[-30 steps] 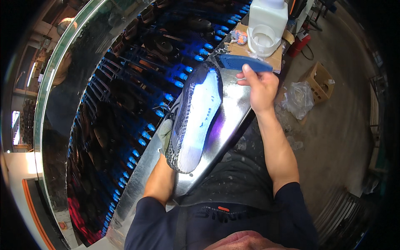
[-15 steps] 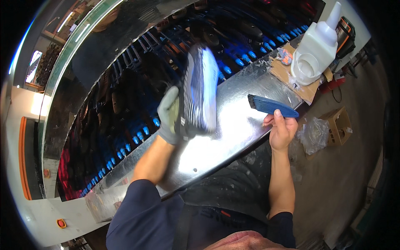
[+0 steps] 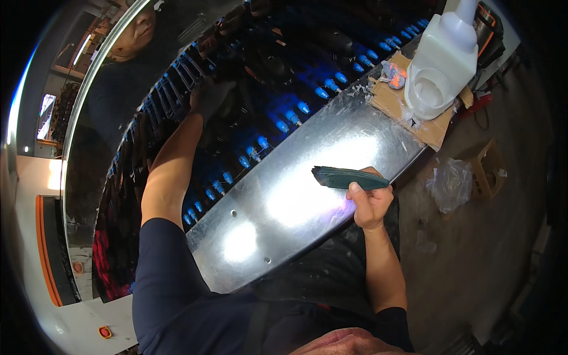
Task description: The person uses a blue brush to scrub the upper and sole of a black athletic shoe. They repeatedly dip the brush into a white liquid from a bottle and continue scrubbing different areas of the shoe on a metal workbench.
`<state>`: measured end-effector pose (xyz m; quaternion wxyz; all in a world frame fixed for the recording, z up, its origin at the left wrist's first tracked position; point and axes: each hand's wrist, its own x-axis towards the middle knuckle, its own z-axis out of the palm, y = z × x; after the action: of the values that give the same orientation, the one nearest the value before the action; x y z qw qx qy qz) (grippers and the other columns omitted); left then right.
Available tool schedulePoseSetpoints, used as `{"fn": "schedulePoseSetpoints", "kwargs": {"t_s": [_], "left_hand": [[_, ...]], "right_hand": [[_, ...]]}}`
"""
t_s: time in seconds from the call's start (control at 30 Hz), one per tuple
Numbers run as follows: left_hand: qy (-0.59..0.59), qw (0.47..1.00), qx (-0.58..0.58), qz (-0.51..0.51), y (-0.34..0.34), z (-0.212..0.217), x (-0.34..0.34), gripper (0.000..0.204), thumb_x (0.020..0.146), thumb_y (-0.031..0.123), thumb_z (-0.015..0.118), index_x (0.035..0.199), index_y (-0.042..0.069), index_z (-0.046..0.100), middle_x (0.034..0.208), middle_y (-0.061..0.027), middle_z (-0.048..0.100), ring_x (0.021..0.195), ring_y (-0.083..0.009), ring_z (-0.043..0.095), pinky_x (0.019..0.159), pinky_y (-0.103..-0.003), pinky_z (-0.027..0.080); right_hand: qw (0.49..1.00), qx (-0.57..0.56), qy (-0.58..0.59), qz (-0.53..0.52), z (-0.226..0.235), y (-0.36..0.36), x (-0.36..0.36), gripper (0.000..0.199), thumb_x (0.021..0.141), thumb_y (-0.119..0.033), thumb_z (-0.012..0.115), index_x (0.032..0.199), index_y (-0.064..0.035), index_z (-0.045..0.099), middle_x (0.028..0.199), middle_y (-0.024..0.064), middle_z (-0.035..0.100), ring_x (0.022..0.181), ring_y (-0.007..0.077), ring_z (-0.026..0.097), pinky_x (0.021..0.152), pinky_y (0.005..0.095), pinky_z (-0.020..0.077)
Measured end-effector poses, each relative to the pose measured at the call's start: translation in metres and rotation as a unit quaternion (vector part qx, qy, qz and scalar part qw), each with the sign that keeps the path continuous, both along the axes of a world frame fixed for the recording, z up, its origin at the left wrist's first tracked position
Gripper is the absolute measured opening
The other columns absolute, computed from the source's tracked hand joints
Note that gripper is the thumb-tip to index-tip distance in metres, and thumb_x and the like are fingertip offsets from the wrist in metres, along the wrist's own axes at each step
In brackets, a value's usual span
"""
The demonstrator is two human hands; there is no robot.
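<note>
My left arm reaches forward into the dark interior of the machine. At its end, my gloved left hand is in deep shadow among dark shapes. Its fingers, and anything in them, cannot be made out. Over the near edge of the shiny metal ledge, my bare right hand is closed around a brush. The brush has a flat, ribbed dark green-blue handle and short dark bristles at its left end.
Blue-tipped fittings line the machine's opening. A white plastic bottle stands on cardboard at the ledge's right end. Beyond it on the floor are a clear plastic bag and an open carton. A red button sits at lower left.
My left hand has moved forward and left from above the ledge into the machine; the shoe it held no longer shows clearly. My right hand has shifted left and slightly down with the brush.
</note>
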<state>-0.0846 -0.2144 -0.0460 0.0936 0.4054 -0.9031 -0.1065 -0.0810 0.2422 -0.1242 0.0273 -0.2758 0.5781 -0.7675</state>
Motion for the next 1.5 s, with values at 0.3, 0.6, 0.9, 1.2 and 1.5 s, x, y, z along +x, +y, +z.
{"fn": "schedulePoseSetpoints", "kwargs": {"t_s": [0.3, 0.6, 0.9, 1.2, 1.5], "left_hand": [[-0.014, 0.986, -0.147, -0.080, 0.050, 0.040, -0.001, 0.064, 0.092, 0.048, 0.075, 0.141, 0.008, 0.065, 0.129, -0.0193, 0.073, 0.117, -0.0313, 0.071, 0.103, -0.042, 0.054], [0.168, 0.953, 0.053, -0.247, 0.144, 0.032, -0.183, 0.057, 0.088, 0.051, 0.076, 0.126, 0.009, 0.070, 0.109, -0.0133, 0.076, 0.095, -0.0300, 0.071, 0.079, -0.042, 0.055], [0.101, 0.942, 0.310, -0.084, 0.168, 0.025, -0.218, 0.042, 0.089, 0.047, 0.074, 0.102, 0.007, 0.081, 0.083, -0.0065, 0.078, 0.054, -0.0202, 0.065, 0.048, -0.036, 0.050], [0.203, 0.893, 0.393, -0.083, 0.143, 0.025, -0.143, 0.044, 0.092, 0.043, 0.073, 0.119, 0.009, 0.075, 0.100, -0.0117, 0.078, 0.082, -0.0244, 0.071, 0.072, -0.037, 0.056], [0.169, 0.837, 0.140, -0.502, 0.173, 0.046, 0.042, 0.056, 0.084, 0.025, 0.081, 0.135, 0.005, 0.069, 0.109, -0.0127, 0.079, 0.096, -0.0254, 0.077, 0.092, -0.034, 0.058]], "right_hand": [[1.000, -0.012, 0.000, 0.010, 0.000, 0.002, 0.000, 0.007, 0.087, -0.002, 0.069, 0.087, 0.0043, 0.068, 0.071, 0.0040, 0.062, 0.060, 0.0080, 0.053, 0.055, 0.0261, 0.0391], [0.962, -0.154, -0.172, -0.144, 0.036, 0.049, -0.022, 0.015, 0.102, -0.008, 0.060, 0.100, 0.0045, 0.069, 0.074, 0.0080, 0.067, 0.056, 0.0062, 0.051, 0.050, 0.0199, 0.0360], [0.973, 0.142, 0.079, -0.163, 0.034, 0.100, -0.042, 0.018, 0.094, 0.001, 0.073, 0.110, 0.0086, 0.071, 0.104, 0.0141, 0.071, 0.080, 0.0191, 0.068, 0.070, 0.0307, 0.0546], [0.955, 0.204, 0.178, -0.123, 0.051, 0.085, -0.050, 0.019, 0.094, -0.005, 0.075, 0.110, 0.0060, 0.072, 0.100, 0.0152, 0.070, 0.081, 0.0264, 0.070, 0.069, 0.0340, 0.0552], [0.966, -0.021, -0.204, -0.155, 0.042, 0.097, -0.057, 0.018, 0.101, -0.015, 0.073, 0.103, 0.0030, 0.072, 0.089, 0.0104, 0.074, 0.069, 0.0129, 0.067, 0.058, 0.0248, 0.0524]]}}
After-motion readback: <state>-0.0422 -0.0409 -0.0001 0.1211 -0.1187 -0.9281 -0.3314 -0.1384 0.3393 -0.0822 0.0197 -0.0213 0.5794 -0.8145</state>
